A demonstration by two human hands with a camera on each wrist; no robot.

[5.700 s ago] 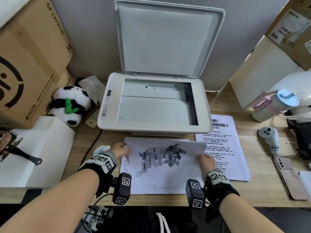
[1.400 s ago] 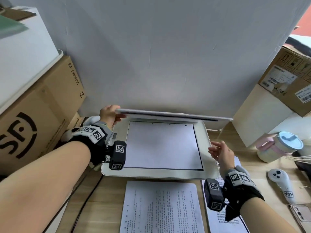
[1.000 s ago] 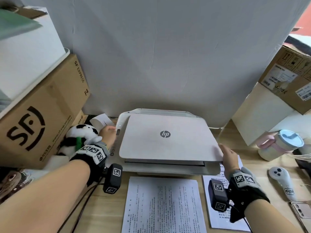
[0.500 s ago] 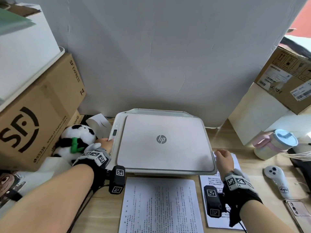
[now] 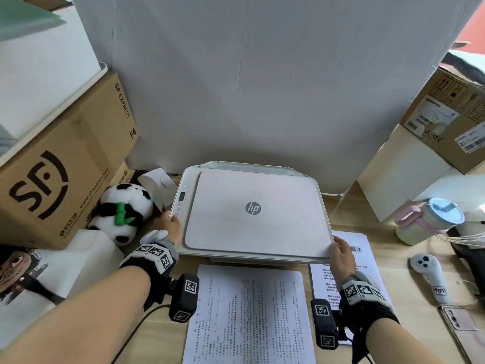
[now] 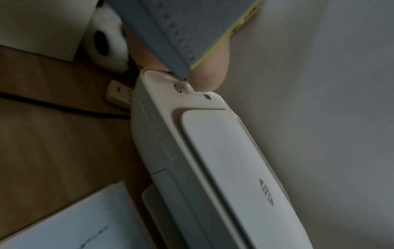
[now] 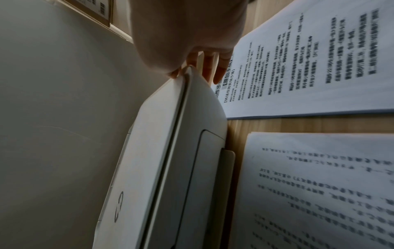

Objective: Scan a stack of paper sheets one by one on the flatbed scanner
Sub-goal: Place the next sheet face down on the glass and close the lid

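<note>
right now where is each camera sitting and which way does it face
head: above the desk, facing down at the scanner; both forearms, left hand, right hand.
left wrist: beside the scanner's left edge, facing its control panel; a fingertip.
right wrist: at the front right corner, facing the lid; fingers.
All share the scanner.

You faced a pale grey wall [image 5: 262, 82], creased in faint vertical lines and evenly lit. Under it ran a light wooden desk [image 5: 409, 306]. On your left a brown SF box [image 5: 65, 164] carried a white box [image 5: 39, 64]; a toy panda [image 5: 123, 208] leaned against the brown one, with a white block [image 5: 86, 256] just in front. On your right a carton [image 5: 451, 119] sat on a cream box [image 5: 401, 177]. A pink-handled cup [image 5: 430, 219] stood near that box, and a white controller [image 5: 430, 274] lay on the desk nearer you.
</note>
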